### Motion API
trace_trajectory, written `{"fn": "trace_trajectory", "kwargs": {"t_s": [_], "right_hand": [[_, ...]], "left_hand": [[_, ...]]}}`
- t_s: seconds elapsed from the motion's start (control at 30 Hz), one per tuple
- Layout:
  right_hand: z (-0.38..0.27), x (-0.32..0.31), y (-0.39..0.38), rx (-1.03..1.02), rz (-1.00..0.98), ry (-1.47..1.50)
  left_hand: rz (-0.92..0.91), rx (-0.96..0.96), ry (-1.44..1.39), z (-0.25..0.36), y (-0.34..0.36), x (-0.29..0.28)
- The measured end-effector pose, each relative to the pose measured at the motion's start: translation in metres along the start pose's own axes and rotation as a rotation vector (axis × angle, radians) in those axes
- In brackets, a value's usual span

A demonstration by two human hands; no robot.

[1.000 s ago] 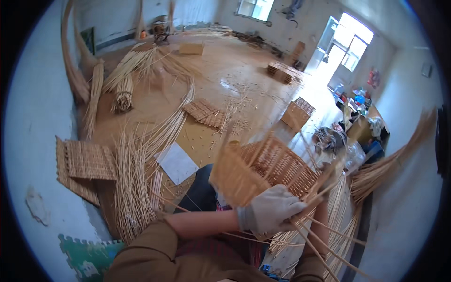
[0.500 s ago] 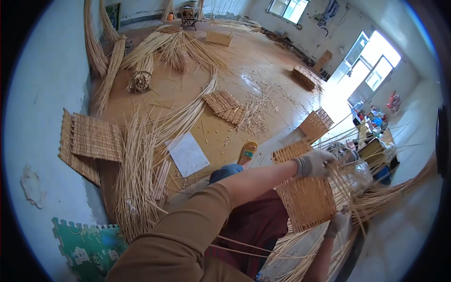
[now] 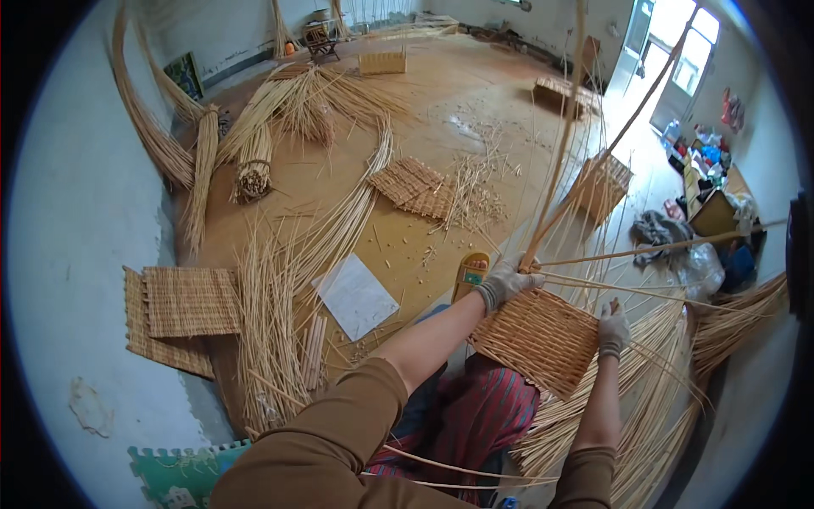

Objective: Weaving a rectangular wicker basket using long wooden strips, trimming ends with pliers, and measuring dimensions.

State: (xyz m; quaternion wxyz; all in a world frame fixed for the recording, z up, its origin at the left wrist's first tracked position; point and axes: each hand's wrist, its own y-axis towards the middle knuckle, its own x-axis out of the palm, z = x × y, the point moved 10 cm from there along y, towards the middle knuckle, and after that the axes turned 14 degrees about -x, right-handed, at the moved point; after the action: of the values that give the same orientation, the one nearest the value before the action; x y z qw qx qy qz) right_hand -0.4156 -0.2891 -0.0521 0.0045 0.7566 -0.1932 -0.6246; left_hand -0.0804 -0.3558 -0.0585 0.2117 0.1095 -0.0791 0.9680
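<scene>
A rectangular woven wicker panel (image 3: 538, 339) rests tilted over my lap, with long loose strands sticking out of its far and right edges. My left hand (image 3: 506, 284), in a pale knitted glove, is closed around thick wicker strands (image 3: 560, 191) where they leave the panel's far corner. My right hand (image 3: 614, 329), gloved too, is beside the panel's right edge, its fingers closed on thin wicker strands (image 3: 657, 356) that trail off to the right. The fingertips partly hide where these strands meet the weave. Striped cloth (image 3: 500, 407) covers my lap beneath the panel.
Loose wicker bundles (image 3: 263, 331) spread over the floor to the left, with finished woven panels (image 3: 193, 301) by the wall. A pale square board (image 3: 356, 297) lies ahead. More strands (image 3: 644, 424) lie at right, below bags and clutter (image 3: 704, 254).
My left hand has drawn back left and nearer, raising thick strands upright. The panel has turned and tilted, and my right hand has moved up along its right side. My view has shifted.
</scene>
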Motion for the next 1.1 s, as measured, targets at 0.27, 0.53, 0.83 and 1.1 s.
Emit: {"fn": "trace_trajectory", "kwargs": {"t_s": [0.27, 0.53, 0.83, 1.1], "right_hand": [[-0.002, 0.005, -0.008, -0.158, 0.151, 0.095], [-0.015, -0.016, -0.009, -0.136, 0.196, 0.099], [-0.043, -0.029, -0.007, -0.171, 0.039, -0.071], [-0.18, -0.152, -0.029, -0.318, 0.183, 0.117]], "left_hand": [[0.083, 0.017, -0.064, -0.014, -0.011, -0.001], [0.063, -0.02, -0.305, -0.001, -0.024, 0.002], [0.256, 0.021, -0.062, -0.029, -0.009, -0.045], [0.367, 0.307, 0.252, 0.088, -0.082, -0.128]]}}
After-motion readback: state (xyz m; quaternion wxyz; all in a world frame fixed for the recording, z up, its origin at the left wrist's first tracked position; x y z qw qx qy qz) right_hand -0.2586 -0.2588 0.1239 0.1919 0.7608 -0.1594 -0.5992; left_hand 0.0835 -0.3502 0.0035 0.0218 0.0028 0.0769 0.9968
